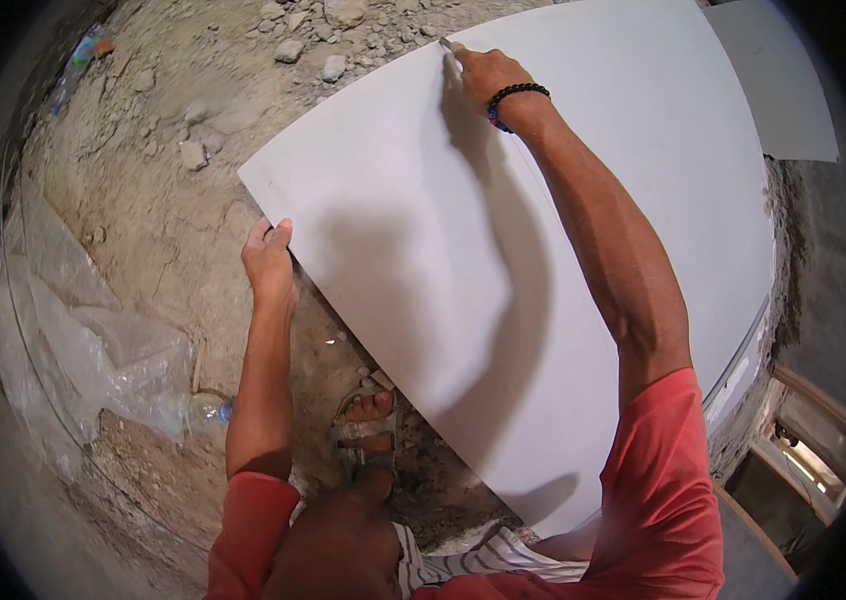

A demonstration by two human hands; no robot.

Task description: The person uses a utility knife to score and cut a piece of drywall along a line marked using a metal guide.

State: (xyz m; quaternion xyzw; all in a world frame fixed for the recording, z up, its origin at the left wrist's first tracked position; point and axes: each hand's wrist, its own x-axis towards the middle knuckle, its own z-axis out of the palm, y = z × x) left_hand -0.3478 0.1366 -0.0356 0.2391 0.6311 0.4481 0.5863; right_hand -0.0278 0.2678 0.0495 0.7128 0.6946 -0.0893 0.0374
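A large white board (pixel 643 100), flat like plasterboard, lies slanted in front of me. My left hand (pixel 269 262) grips its left edge near the far left corner, thumb on the top face and fingers partly hidden at the rim. Near the far edge, my right hand (pixel 491 78) is closed round a small knife (pixel 446 44); just its thin grey tip shows past the fingers. A faint straight line runs down the board beside my right forearm. Shadows of my arm and head fall across the white surface.
Stones (pixel 334 68) and rubble lie on the dirt beyond the board. To the left are clear plastic sheeting (pixel 123 350) and a plastic bottle (pixel 208 408); another bottle (pixel 78 65) lies far left. A second pale panel (pixel 778 80) is at far right, a wooden frame (pixel 813 400) lower right.
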